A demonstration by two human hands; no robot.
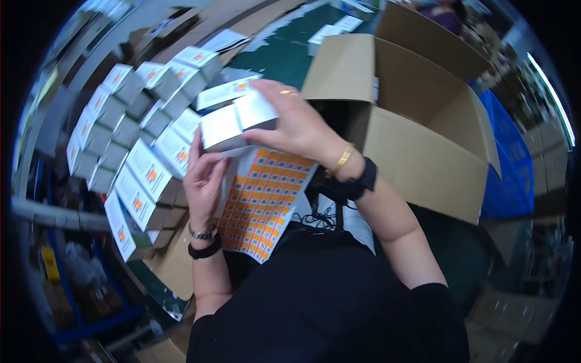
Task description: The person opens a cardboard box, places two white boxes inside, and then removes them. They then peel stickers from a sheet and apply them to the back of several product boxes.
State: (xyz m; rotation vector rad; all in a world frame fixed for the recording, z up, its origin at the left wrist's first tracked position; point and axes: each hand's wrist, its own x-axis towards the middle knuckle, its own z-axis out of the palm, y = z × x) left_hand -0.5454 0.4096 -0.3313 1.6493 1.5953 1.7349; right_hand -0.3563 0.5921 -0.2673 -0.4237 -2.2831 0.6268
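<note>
Two small white boxes, a left one [220, 126] and a right one [256, 109], sit side by side above a sheet of orange stickers [266, 199]. My right hand [296, 121] grips them from the right, thumb along the near side and fingers over the far side. At the left box's near left edge is my left hand [204, 181], one finger raised along its side. Its thumb and another finger bend together below the box; whether a sticker is between them cannot be made out. Just beyond lies another white box [224, 92] with an orange sticker.
Stacked white boxes [145, 169], many with orange stickers, fill the left side. At the right stands a large open cardboard carton [423, 163], with a blue plastic crate [508, 157] behind it. Black cables [318, 219] lie near my body. Another person [445, 15] is at the far right.
</note>
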